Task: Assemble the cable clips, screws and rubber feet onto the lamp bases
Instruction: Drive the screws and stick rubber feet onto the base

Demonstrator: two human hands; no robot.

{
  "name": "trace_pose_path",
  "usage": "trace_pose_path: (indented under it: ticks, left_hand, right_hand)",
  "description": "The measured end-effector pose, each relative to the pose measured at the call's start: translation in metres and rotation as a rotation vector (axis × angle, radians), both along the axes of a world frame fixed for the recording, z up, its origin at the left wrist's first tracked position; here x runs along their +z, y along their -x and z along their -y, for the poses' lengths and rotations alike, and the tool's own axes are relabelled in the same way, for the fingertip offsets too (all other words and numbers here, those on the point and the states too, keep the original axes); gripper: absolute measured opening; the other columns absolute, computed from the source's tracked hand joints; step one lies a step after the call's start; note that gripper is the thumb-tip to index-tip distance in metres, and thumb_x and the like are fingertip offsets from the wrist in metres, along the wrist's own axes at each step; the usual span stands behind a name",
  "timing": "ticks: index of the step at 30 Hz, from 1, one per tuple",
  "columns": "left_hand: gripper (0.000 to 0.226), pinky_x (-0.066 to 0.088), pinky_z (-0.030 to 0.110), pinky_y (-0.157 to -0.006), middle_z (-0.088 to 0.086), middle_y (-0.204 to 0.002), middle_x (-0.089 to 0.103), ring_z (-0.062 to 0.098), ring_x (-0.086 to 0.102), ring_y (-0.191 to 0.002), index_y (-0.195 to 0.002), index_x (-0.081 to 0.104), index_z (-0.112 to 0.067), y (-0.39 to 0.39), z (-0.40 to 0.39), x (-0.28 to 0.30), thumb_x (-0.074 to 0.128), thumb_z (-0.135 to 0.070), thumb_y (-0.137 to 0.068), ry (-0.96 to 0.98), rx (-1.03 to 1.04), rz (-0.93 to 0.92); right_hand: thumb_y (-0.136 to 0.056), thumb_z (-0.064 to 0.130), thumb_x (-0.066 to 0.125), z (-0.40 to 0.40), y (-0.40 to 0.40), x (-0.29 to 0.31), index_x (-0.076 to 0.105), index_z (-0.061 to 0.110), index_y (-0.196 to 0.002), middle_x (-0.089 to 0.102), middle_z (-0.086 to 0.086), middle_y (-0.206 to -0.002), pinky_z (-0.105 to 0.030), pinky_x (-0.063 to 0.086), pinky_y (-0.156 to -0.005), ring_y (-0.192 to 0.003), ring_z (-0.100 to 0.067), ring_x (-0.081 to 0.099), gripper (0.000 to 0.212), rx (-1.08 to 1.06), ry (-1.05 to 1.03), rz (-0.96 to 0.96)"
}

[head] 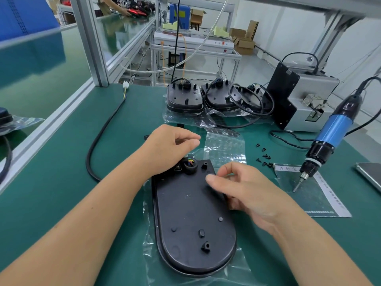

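Nearest, at lower centre, a black lamp base (193, 219) is laid on the green bench (61, 203). Both hands, left (167, 147) and right (245, 193), are held loosely curled above it, gripping nothing visible.

Lamp base (191, 213) top under hands

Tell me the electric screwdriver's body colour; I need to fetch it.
Blue, with black ends: the electric screwdriver, seen in the head view.

A factory assembly line is shown: green-matted benches (61, 182) framed in aluminium profile (90, 38), an electric screwdriver (329, 137) (blue-bodied), stacked cartons (243, 42).
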State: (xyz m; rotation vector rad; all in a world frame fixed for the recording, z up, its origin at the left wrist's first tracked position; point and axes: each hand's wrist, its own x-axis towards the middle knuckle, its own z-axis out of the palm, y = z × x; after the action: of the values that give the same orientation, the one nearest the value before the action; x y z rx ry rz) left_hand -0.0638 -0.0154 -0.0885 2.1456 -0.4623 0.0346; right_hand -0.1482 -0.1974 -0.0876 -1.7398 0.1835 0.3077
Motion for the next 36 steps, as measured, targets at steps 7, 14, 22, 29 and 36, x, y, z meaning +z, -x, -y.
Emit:
trace_pose_path:
  ticks: [7,14,22,29,36]
  left_hand:
    - [0.020,0.041,0.003,-0.074,-0.023,-0.089,0.069,-0.008,0.063,-0.086,-0.108,0.073,-0.031,0.002,-0.019,0.013,0.065,-0.032,-0.090,0.033,0.227,0.093]
    - [0.044,0.043,0.038,-0.073,0.023,-0.110,0.063,0.039,0.057,-0.103,-0.103,0.064,0.000,-0.017,-0.124,0.000,0.071,-0.040,-0.084,-0.647,0.891,-0.191]
    - [0.021,0.032,0.024,-0.050,0.010,-0.052,0.056,0.020,0.037,-0.048,-0.061,0.062,-0.004,0.008,-0.127,0.015,0.064,-0.012,-0.080,-0.223,0.808,-0.175]
    - [0.003,0.038,0.016,-0.052,-0.006,-0.066,0.073,0.005,0.046,-0.049,-0.082,0.075,-0.032,0.076,-0.086,0.072,0.075,-0.032,-0.079,0.139,0.404,-0.019]
    - [0.008,0.039,0.016,-0.055,-0.017,-0.065,0.058,0.003,0.047,-0.054,-0.084,0.064,-0.026,0.128,0.006,0.054,0.068,-0.032,-0.080,-0.210,0.147,0.231]
  right_hand:
    - [-0.080,0.012,0.076,0.003,0.001,0.002,0.056,0.017,-0.088,0.050,0.003,-0.065,-0.022,0.037,-0.049,-0.056,-0.014,0.046,0.022,0.048,0.086,0.030]
    - [-0.086,0.033,0.069,0.008,0.007,0.003,0.060,0.017,-0.080,0.059,0.002,-0.071,-0.022,0.046,-0.053,-0.061,-0.008,0.054,0.019,0.002,0.219,0.038]
    - [-0.084,0.045,0.063,0.007,0.012,0.003,0.061,0.028,-0.077,0.065,0.009,-0.072,-0.021,0.039,-0.060,-0.065,-0.002,0.056,0.018,-0.060,0.568,0.289]
    - [-0.090,0.038,0.060,-0.010,0.010,0.008,0.065,0.030,-0.072,0.067,0.017,-0.072,-0.016,0.044,-0.065,-0.070,0.001,0.060,0.020,-0.089,0.511,0.498]
    - [-0.084,0.041,0.066,-0.045,0.007,0.038,0.072,0.022,-0.102,0.064,0.010,-0.055,-0.016,0.041,-0.055,-0.046,0.002,0.053,0.027,-0.104,0.013,0.452]
